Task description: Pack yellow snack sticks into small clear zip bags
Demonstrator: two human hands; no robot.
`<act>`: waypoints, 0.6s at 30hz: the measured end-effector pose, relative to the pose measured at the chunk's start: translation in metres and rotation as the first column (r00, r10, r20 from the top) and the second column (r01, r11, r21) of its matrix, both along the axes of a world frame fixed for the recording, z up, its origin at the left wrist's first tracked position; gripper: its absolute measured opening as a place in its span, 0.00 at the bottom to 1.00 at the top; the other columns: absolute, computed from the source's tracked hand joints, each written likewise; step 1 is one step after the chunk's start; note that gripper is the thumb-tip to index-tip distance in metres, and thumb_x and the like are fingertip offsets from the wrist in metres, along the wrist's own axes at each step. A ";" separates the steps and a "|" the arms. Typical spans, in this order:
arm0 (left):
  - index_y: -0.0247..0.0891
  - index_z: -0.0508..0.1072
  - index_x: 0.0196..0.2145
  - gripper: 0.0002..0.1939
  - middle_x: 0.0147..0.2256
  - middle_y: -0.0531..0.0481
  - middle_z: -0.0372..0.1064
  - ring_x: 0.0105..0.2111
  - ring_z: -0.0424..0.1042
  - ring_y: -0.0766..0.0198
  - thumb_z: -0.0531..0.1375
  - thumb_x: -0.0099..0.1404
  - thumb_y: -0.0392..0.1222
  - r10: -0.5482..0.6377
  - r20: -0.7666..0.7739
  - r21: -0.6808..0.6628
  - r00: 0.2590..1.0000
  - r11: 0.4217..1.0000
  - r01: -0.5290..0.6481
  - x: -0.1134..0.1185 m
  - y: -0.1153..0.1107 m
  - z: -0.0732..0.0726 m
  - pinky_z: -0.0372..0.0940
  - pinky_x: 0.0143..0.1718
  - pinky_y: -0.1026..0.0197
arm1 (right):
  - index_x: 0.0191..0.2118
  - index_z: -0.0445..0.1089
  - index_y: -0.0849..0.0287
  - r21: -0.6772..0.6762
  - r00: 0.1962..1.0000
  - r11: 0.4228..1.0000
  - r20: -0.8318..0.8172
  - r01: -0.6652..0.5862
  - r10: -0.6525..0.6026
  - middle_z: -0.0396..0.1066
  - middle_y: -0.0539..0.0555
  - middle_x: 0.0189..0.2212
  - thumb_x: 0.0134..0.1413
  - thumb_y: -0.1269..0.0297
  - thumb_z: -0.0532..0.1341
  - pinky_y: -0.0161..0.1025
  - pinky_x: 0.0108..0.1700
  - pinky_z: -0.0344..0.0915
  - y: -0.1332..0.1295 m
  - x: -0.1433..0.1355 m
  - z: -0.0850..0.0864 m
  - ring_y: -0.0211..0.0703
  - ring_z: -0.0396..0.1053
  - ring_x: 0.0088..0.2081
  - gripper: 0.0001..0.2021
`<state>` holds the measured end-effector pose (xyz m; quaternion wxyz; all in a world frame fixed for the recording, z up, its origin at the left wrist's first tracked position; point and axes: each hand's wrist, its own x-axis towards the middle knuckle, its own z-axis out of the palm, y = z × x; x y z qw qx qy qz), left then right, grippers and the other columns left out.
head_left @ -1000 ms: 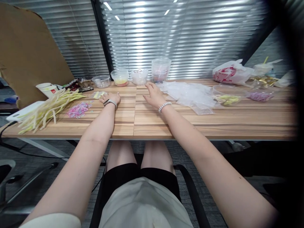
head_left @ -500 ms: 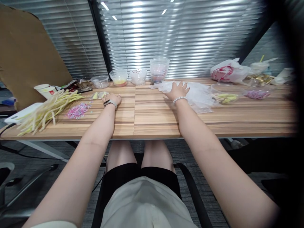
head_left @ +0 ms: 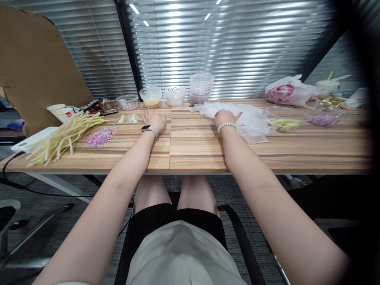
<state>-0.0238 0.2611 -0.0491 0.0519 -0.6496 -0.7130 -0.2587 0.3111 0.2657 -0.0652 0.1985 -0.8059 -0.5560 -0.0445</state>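
Observation:
My left hand (head_left: 153,120) lies palm down on the wooden table (head_left: 196,152), fingers spread and holding nothing. Just left of it are two small clear packets (head_left: 131,119) with pale yellow pieces inside. A heap of thin, clear plastic bags (head_left: 251,120) spreads out at the right of centre. On its left edge, my right hand (head_left: 225,117) has thumb and fingers closed down on the plastic, one finger sticking out to the right. The fingertips are partly hidden. Pink and purple small rings (head_left: 101,137) form a loose pile farther left.
Pale yellow fuzzy stems (head_left: 63,136) lie at the left near paper cups (head_left: 61,113). Clear tubs (head_left: 151,97) and a stack of cups (head_left: 202,88) line the back. At right stand a tub with yellow pieces (head_left: 283,123), a purple-filled tub (head_left: 325,118) and a red-and-white bag (head_left: 286,92).
My left hand has moved right, off the small packets, and its fingers have spread. My right hand's fingers, spread before, have drawn in on the plastic bags.

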 end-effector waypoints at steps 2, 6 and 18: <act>0.31 0.70 0.63 0.35 0.70 0.30 0.55 0.73 0.47 0.39 0.54 0.69 0.61 -0.025 0.011 0.007 1.000 1.000 0.025 0.004 -0.002 0.001 0.40 0.75 0.34 | 0.50 0.78 0.62 -0.011 1.000 1.000 -0.014 0.010 -0.010 0.75 0.65 0.48 0.61 0.47 0.67 0.75 0.69 0.31 0.000 -0.002 0.000 0.62 0.68 0.58 0.23; 0.31 0.72 0.60 0.33 0.66 0.27 0.59 0.71 0.52 0.36 0.57 0.69 0.60 -0.064 0.039 0.024 0.997 0.998 0.063 0.010 -0.008 0.004 0.44 0.73 0.32 | 0.50 0.79 0.64 0.078 1.000 0.997 0.011 -0.007 0.006 0.74 0.67 0.49 0.69 0.53 0.60 0.74 0.69 0.30 -0.004 -0.009 0.004 0.59 0.67 0.58 0.19; 0.33 0.69 0.62 0.27 0.62 0.34 0.66 0.67 0.61 0.44 0.59 0.72 0.51 -0.269 0.109 0.099 0.957 0.961 0.259 0.028 -0.028 0.022 0.54 0.71 0.42 | 0.65 0.70 0.63 0.458 0.858 0.822 -0.209 -0.338 0.469 0.75 0.63 0.47 0.71 0.57 0.53 0.55 0.60 0.68 -0.027 -0.052 0.040 0.53 0.74 0.52 0.24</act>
